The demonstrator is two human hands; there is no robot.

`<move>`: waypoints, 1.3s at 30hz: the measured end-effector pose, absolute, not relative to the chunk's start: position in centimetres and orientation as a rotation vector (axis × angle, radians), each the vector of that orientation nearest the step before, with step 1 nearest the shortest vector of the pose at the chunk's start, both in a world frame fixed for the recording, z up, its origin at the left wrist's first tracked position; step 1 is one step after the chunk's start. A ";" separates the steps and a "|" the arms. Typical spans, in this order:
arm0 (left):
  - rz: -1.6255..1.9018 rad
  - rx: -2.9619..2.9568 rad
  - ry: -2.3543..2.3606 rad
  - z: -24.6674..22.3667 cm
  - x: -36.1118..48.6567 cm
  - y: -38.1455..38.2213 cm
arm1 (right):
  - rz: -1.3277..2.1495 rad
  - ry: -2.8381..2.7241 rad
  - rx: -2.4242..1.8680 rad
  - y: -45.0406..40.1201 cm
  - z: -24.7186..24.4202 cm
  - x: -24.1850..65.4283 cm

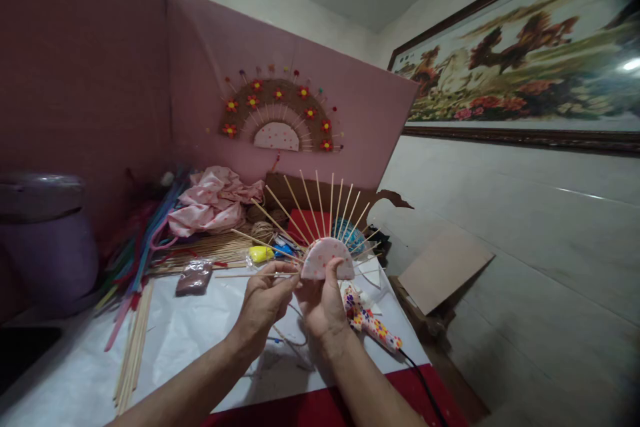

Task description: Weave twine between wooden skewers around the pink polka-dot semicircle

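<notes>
L hand [264, 301]: stick [233, 275]; R hand [323, 310]: half-disc [323, 255] edge

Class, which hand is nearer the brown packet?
Left. The left hand, pinching a stick, is right of the packet; the right hand is farther right, holding the spotted half-disc.

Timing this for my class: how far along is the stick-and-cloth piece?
Sticks already fan around the dotted half-disc. The right hand holds it; the left hand pinches the lowest left stick. If the piece on the pink board is the model, its brown band and flowers seem left: this one has neither.
</notes>
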State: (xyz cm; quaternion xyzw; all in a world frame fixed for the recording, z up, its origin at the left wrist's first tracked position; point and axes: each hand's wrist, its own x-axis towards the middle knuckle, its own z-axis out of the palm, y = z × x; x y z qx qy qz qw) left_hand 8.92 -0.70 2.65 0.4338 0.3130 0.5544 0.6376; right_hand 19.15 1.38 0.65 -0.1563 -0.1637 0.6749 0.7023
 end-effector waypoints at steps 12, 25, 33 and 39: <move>1.306 1.078 0.768 2.0 8.9 0.0 | 1.551 -0.384 -0.264 1.4 0.4 19.2; 1.302 1.233 0.861 1.2 8.8 0.1 | 1.511 -0.266 -0.308 1.6 0.5 19.4; 1.352 1.240 0.819 0.8 8.9 0.2 | 1.497 -0.205 -0.346 1.8 0.0 19.2; 1.372 1.150 0.799 0.9 9.2 0.1 | 1.463 -0.223 -0.333 1.8 -0.2 19.0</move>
